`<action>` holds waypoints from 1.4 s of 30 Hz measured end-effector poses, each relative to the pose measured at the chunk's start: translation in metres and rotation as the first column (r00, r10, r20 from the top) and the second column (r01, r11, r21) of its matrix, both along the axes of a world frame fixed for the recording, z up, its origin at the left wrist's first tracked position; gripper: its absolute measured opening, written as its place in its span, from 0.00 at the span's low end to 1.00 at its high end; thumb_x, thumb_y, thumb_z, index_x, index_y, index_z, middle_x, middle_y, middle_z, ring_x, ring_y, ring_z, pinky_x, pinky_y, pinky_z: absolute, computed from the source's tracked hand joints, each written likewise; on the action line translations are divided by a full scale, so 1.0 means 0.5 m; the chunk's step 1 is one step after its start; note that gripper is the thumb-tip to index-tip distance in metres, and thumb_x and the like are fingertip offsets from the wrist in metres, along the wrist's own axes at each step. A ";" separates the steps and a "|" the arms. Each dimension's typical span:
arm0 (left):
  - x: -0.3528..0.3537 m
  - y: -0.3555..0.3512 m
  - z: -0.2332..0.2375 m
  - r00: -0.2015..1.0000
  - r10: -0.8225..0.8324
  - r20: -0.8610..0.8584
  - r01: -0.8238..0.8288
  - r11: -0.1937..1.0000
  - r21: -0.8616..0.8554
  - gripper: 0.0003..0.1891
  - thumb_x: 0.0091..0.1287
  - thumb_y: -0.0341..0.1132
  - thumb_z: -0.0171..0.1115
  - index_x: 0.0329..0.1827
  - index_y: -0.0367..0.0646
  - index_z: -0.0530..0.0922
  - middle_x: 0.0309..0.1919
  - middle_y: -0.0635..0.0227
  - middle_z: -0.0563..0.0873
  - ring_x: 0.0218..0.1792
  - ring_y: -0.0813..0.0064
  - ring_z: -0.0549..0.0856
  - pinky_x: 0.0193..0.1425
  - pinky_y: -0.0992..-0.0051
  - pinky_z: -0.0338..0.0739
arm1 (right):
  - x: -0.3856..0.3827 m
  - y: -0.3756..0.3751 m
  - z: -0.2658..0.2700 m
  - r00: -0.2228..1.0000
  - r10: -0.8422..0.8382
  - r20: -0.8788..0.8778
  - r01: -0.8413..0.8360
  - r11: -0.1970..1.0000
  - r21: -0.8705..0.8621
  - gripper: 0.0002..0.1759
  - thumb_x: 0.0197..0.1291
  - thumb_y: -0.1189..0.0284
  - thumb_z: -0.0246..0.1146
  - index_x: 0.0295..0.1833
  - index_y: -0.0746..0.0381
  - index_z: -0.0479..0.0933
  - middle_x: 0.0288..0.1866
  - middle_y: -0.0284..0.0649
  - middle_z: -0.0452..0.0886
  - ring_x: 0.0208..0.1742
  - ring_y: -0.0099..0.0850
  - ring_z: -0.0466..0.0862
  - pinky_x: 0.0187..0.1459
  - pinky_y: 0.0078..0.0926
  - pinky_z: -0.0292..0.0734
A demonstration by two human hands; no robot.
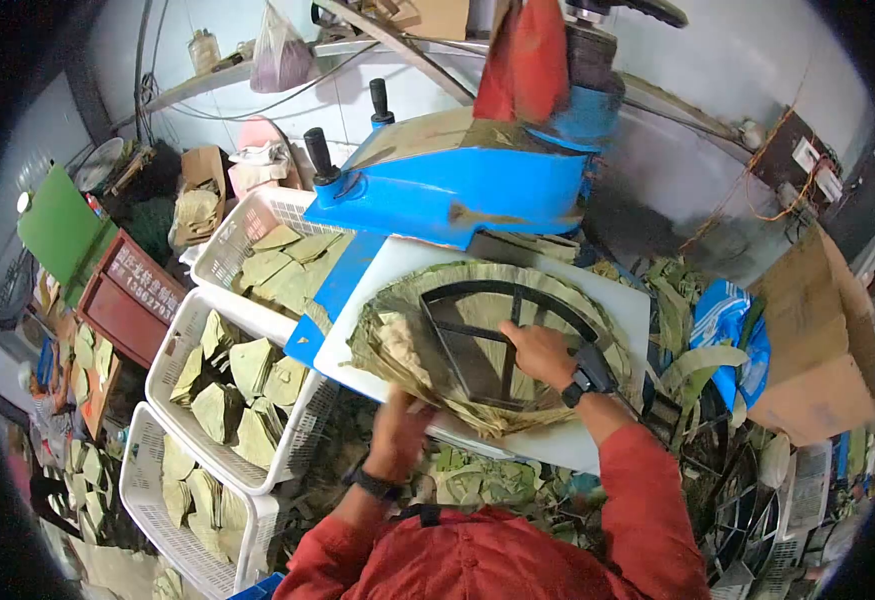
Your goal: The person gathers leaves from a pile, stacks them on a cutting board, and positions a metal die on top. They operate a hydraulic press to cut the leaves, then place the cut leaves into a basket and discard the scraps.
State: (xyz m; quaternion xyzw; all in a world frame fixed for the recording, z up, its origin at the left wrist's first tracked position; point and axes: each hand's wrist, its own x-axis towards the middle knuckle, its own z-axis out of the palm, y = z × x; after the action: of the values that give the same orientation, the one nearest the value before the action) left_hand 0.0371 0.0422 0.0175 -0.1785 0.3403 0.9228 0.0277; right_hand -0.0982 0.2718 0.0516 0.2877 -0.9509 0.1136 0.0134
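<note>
A round stack of green-brown leaves [397, 335] lies on a white board [617, 305] in front of a blue press machine [457, 180]. A black metal ring frame with cross bars [477, 345] rests on top of the leaves. My right hand [540, 352] presses down on the frame near its middle. My left hand [397, 425] is at the near edge of the leaf stack and looks blurred; its fingers are under the leaves' rim, so its grip is unclear. Both sleeves are red, and each wrist carries a dark band.
White plastic baskets [182, 340] with cut leaf pieces stand in a row at the left. Loose leaves cover the floor [477, 480] below the board. A cardboard box [817, 340] and a blue bag [722, 315] sit at the right. Shelves and a red crate [132, 295] are at the far left.
</note>
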 end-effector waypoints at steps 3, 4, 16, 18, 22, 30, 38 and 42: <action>0.011 -0.022 0.100 0.962 0.076 -0.262 -0.242 0.684 -0.688 0.23 0.72 0.37 0.48 0.67 0.37 0.61 0.60 0.57 0.71 0.62 0.65 0.71 0.67 0.69 0.63 | -0.013 0.005 -0.008 0.997 0.050 0.059 -0.044 0.994 -0.100 0.27 0.53 0.77 0.55 0.62 0.58 0.67 0.28 0.52 0.78 0.31 0.52 0.78 0.32 0.54 0.69; -0.005 -0.014 0.114 0.936 -0.083 -0.343 -0.251 0.527 -0.812 0.24 0.71 0.35 0.50 0.68 0.36 0.60 0.62 0.56 0.69 0.63 0.64 0.69 0.67 0.69 0.62 | -0.008 -0.002 0.016 0.991 0.041 0.128 -0.027 0.994 -0.110 0.29 0.52 0.78 0.56 0.63 0.61 0.66 0.32 0.53 0.79 0.34 0.53 0.78 0.34 0.53 0.71; -0.154 -0.005 0.051 0.948 -0.297 -0.114 -0.140 -0.068 -0.988 0.26 0.68 0.43 0.55 0.61 0.31 0.68 0.51 0.45 0.78 0.58 0.49 0.73 0.60 0.60 0.68 | 0.080 0.220 -0.065 0.886 -0.265 0.380 0.461 0.587 -0.666 0.41 0.61 0.52 0.60 0.72 0.64 0.55 0.71 0.54 0.57 0.72 0.48 0.58 0.70 0.43 0.53; -0.141 -0.022 0.063 0.915 -0.387 -0.117 -0.262 -0.348 -0.900 0.20 0.65 0.40 0.57 0.55 0.37 0.74 0.47 0.53 0.79 0.52 0.52 0.75 0.57 0.58 0.67 | 0.089 0.218 -0.053 0.876 -0.245 0.416 0.476 0.582 -0.660 0.43 0.61 0.50 0.59 0.73 0.63 0.53 0.72 0.55 0.56 0.73 0.48 0.56 0.69 0.45 0.53; -0.127 -0.104 0.059 0.871 -0.489 -0.045 -0.309 -0.475 -0.824 0.15 0.60 0.37 0.60 0.49 0.42 0.79 0.44 0.60 0.79 0.49 0.55 0.75 0.56 0.58 0.65 | 0.082 0.227 -0.066 0.847 -0.272 0.457 0.522 0.595 -0.612 0.45 0.60 0.48 0.59 0.74 0.62 0.51 0.74 0.53 0.53 0.74 0.47 0.53 0.69 0.49 0.52; -0.138 -0.137 -0.020 0.828 -0.475 -0.297 -0.413 -0.161 -0.896 0.27 0.49 0.30 0.64 0.57 0.43 0.73 0.44 0.59 0.77 0.46 0.54 0.74 0.53 0.59 0.65 | 0.079 0.204 -0.022 0.768 -0.339 0.544 0.625 0.586 -0.516 0.43 0.61 0.50 0.59 0.74 0.60 0.52 0.76 0.49 0.50 0.76 0.44 0.50 0.71 0.46 0.50; -0.141 -0.142 -0.040 0.852 -0.470 -0.230 -0.333 -0.147 -0.931 0.33 0.46 0.28 0.64 0.61 0.42 0.70 0.44 0.56 0.75 0.48 0.53 0.72 0.57 0.57 0.64 | 0.077 0.191 -0.022 0.778 -0.343 0.526 0.614 0.589 -0.525 0.45 0.59 0.44 0.57 0.74 0.59 0.53 0.74 0.49 0.55 0.75 0.44 0.53 0.71 0.43 0.52; -0.112 -0.107 0.044 0.867 -0.442 -0.230 -0.361 -0.238 -0.902 0.31 0.55 0.33 0.64 0.64 0.40 0.66 0.55 0.50 0.71 0.57 0.51 0.69 0.65 0.57 0.60 | 0.073 0.209 -0.059 0.828 -0.267 0.493 0.556 0.504 -0.661 0.42 0.62 0.46 0.56 0.73 0.60 0.55 0.73 0.49 0.56 0.74 0.43 0.55 0.69 0.43 0.55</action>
State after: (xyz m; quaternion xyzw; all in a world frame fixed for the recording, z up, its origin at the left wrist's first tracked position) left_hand -0.0189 -0.0115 0.0395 0.1257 0.9300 0.2957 -0.1784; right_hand -0.0618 0.3764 0.0223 -0.0097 -0.8314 0.5555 0.0062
